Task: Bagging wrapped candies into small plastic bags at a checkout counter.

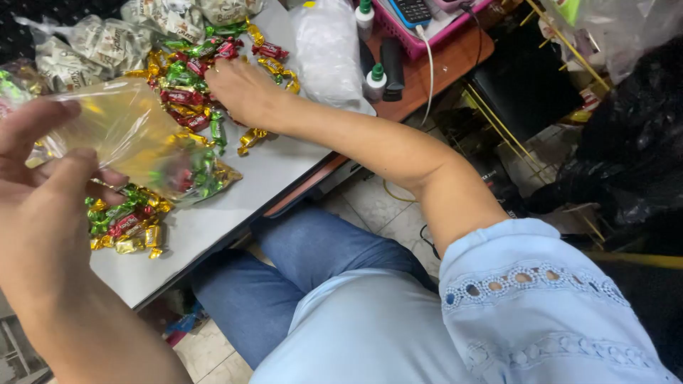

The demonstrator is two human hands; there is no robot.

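My left hand (39, 192) holds a clear plastic bag (135, 139) by its mouth, above the grey tabletop (235, 192); a few wrapped candies sit in the bag's lower end. My right hand (242, 89) reaches across the table, palm down, its fingers on a pile of wrapped candies (188, 78) in red, green and gold foil. Whether those fingers have closed on a candy is hidden. A smaller heap of the same candies (128, 224) lies under the bag, near my left hand.
Filled clear bags (107, 39) lie at the back left. A folded stack of empty plastic bags (327, 50), two small white bottles with green caps (375, 80), and a pink basket (420, 39) stand further right. Black plastic sacks (626, 142) sit on the floor.
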